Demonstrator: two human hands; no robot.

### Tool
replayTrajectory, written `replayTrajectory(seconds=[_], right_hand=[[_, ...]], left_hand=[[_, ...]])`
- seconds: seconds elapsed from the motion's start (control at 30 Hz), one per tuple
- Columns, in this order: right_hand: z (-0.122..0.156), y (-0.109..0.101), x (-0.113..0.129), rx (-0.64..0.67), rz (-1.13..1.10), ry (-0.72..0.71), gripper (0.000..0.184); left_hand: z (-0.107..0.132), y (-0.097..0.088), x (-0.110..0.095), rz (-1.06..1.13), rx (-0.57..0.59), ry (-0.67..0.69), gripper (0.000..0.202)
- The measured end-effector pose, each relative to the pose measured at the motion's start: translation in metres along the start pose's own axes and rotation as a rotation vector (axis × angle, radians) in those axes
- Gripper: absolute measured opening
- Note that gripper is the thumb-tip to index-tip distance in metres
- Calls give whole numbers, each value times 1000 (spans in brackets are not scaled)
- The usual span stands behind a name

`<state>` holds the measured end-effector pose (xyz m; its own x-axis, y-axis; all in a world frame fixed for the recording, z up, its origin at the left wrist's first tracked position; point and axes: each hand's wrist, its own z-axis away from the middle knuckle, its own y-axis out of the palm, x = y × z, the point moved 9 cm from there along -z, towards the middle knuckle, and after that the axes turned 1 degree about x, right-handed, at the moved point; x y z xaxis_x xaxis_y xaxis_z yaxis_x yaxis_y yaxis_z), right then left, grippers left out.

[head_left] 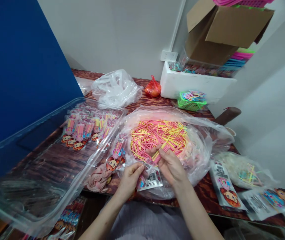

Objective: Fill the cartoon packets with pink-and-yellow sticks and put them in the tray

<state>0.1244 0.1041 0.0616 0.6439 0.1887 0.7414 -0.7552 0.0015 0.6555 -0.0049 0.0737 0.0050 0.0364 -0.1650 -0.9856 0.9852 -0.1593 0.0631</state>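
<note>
My left hand (132, 177) pinches the edge of a small printed plastic pouch (153, 180), which has a barcode and a silvery back. In my right hand (171, 165), thumb and fingers close around a small bundle of thin pink and yellow sticks (158, 155), just above the pouch. Behind both hands a large clear plastic bag (199, 156) lies open, holding a heap of loose pink and yellow sticks (157, 133). Several filled pouches with a cartoon head (119, 153) lie left of the bag.
At left a clear plastic bin (92, 170) holds many filled pouches (80, 128). A pink cloth (99, 178) lies beside it. Flat printed pouches (226, 186) are at right. Behind stand a green basket (191, 104), a white foam box (194, 83) and a red-bagged bundle (152, 88).
</note>
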Motion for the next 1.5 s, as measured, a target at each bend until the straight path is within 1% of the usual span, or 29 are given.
replayTrajectory(seconds=[0.07, 0.17, 0.23, 0.33, 0.5, 0.63, 0.77, 0.93, 1.0, 1.07, 1.17, 1.27, 1.33, 1.4, 1.47, 1.5], right_hand=[[1, 2, -3, 4, -1, 14, 12], [1, 3, -5, 2, -37, 4, 12], [1, 2, -5, -8, -67, -16, 10], [3, 0, -8, -26, -110, -10, 8], [11, -10, -13, -110, -120, -17, 9], [14, -15, -14, -167, -141, -20, 15], [12, -12, -9, -151, -158, -35, 14], [8, -14, 9, -174, -132, -109, 8], [6, -13, 14, -173, -129, -128, 8], [4, -10, 13, -154, -138, -131, 9], [2, -6, 5, -123, -151, -116, 10], [5, -6, -6, -103, -129, -82, 11], [9, -9, -11, -111, -87, -63, 13], [14, -13, -12, -152, -23, -65, 13], [19, -15, -11, -187, 61, -72, 13], [21, -14, -11, -180, 106, -60, 13]], left_hand=[[1, 3, -4, -61, 25, 31, 36], [3, 2, -10, -172, 7, 104, 36], [4, 2, -10, -209, -9, 126, 36], [4, -1, -7, -230, -30, 132, 36], [8, -10, -11, -323, -126, 182, 34], [10, -6, -17, -387, -106, 222, 26], [12, 1, -20, -429, -83, 246, 23], [14, 3, -18, -476, -78, 228, 27], [14, 5, -17, -474, -51, 220, 30], [14, 7, -17, -465, -29, 220, 30], [13, 9, -15, -425, -7, 209, 29], [11, 7, -10, -332, -7, 171, 30], [10, 5, -7, -266, -16, 139, 31], [9, 4, -4, -235, -17, 120, 31], [10, 5, -5, -241, -15, 132, 30], [10, 5, -7, -247, -24, 150, 29]])
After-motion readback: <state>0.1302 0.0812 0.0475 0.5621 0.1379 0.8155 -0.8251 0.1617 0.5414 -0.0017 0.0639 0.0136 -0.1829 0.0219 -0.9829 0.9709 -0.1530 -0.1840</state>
